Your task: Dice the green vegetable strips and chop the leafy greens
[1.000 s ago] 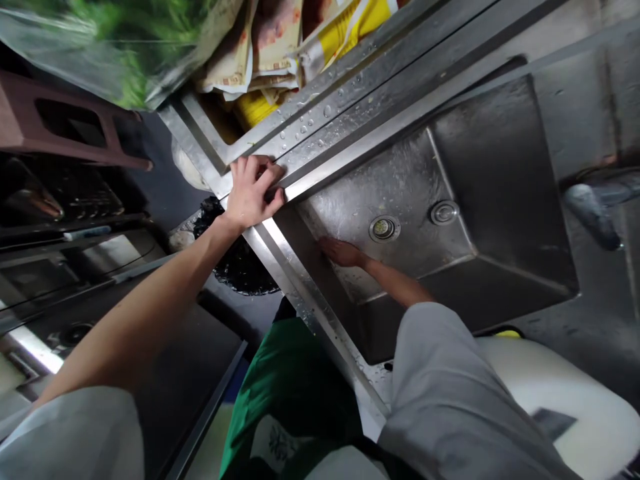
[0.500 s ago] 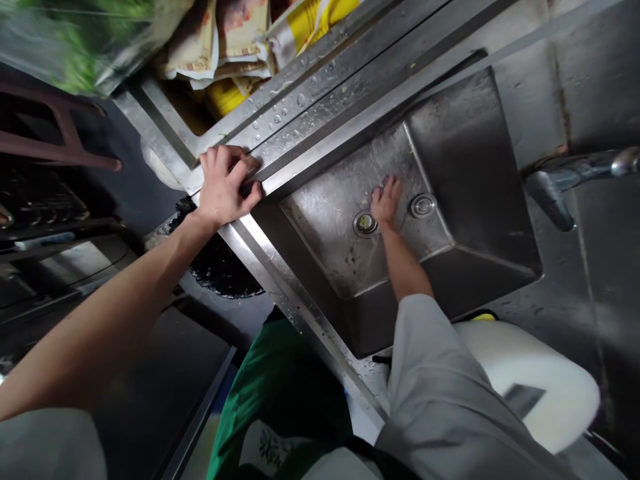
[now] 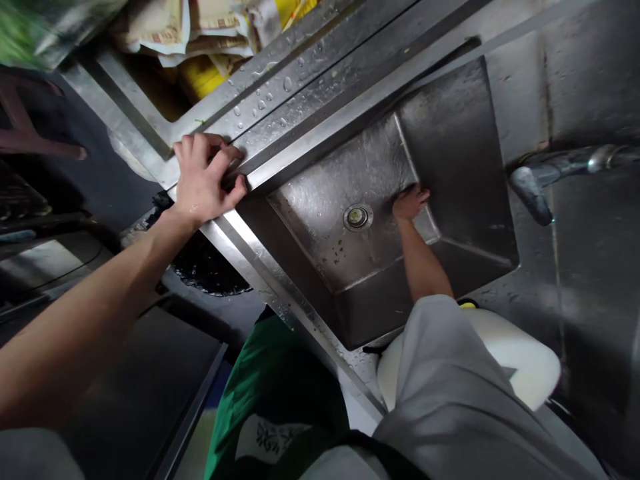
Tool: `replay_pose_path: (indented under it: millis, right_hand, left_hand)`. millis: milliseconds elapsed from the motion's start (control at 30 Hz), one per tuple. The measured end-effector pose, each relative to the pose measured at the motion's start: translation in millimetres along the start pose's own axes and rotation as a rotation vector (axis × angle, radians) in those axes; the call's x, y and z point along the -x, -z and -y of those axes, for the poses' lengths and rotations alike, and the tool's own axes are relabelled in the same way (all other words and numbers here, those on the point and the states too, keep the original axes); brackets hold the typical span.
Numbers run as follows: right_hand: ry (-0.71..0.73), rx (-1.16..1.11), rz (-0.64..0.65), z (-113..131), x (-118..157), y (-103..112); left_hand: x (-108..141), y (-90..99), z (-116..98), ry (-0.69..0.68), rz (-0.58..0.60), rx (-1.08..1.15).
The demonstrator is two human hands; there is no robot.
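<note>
My left hand [image 3: 204,177] is braced on the corner of the metal sink frame [image 3: 280,170], its fingers curled over the edge. Down in the stainless steel sink [image 3: 320,180], my right hand [image 3: 411,202] reaches to the floor by the far wall. Its fingers are bent inward over the spot where a round metal drain strainer lay; the hand hides it now. To the left of that hand is the drain hole [image 3: 358,217], with greenish scraps in it. Dark bits of debris [image 3: 340,250] lie on the sink floor near the drain.
A metal faucet [image 3: 535,187] juts in from the right. Beside my right sleeve stands a large white rounded container [image 3: 520,353]. Printed packets [image 3: 215,30] fill a compartment at the top left, near a bag of greens [image 3: 55,27]. A black bin bag [image 3: 210,263] hangs below the frame.
My right hand has moved right, from beside the drain hole onto the round strainer, and its fingers have bent. My left hand stays on the frame corner. The view has shifted slightly.
</note>
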State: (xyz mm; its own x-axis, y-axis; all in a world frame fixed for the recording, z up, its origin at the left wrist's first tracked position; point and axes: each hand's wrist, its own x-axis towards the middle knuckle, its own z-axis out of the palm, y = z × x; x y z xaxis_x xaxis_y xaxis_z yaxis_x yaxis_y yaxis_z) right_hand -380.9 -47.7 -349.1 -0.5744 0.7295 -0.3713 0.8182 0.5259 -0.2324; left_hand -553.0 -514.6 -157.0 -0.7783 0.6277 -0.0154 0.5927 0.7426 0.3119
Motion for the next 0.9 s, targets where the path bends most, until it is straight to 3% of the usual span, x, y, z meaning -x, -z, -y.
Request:
replay_pose_path:
  millis: [133, 233, 333, 433, 500, 533, 633, 700, 767, 833, 900]
  right_hand:
    - [0.112, -0.003, 0.006, 16, -18, -17]
    - [0.006, 0.024, -0.055, -19, -10, -7]
    - [-0.111, 0.137, -0.102, -69, 24, -1]
    - [-0.330, 0.179, -0.176, -88, 73, -20]
    - [-0.339, 0.164, -0.169, -77, 104, -40]
    - [-0.277, 0.148, -0.121, -66, 118, -49]
    - [0.120, 0.032, 0.191, -33, 138, -63]
    - [0.350, -0.066, 0.313, -18, 130, -61]
    - [0.359, -0.096, 0.211, -11, 108, -57]
    - [0.205, -0.055, 0.019, -9, 82, -57]
    - [0.158, -0.046, -0.052, -3, 69, -67]
  left_hand:
    - [-1, -1.4, 1, 0.015, -0.012, -0.024]
    - [-1, -1.6, 1, 0.018, -0.026, -0.027]
    - [0, 1.1, 0, -0.001, -0.025, -0.012]
    - [1, 4.6, -2, -0.009, 0.000, -0.006]
    - [1, 5.0, -2, -0.003, 0.001, -0.006]
    - [1, 4.5, -2, 0.001, -0.015, -0.004]
    - [-1, 1.1, -1, -0.002, -0.046, -0.001]
    - [-1, -1.0, 0, -0.002, -0.041, -0.023]
    - [-2, -2.2, 1, -0.011, -0.047, -0.047]
    - [-1, -3.1, 2, -0.036, -0.068, -0.051]
    - [-1, -4.0, 4, -0.063, -0.088, -0.042]
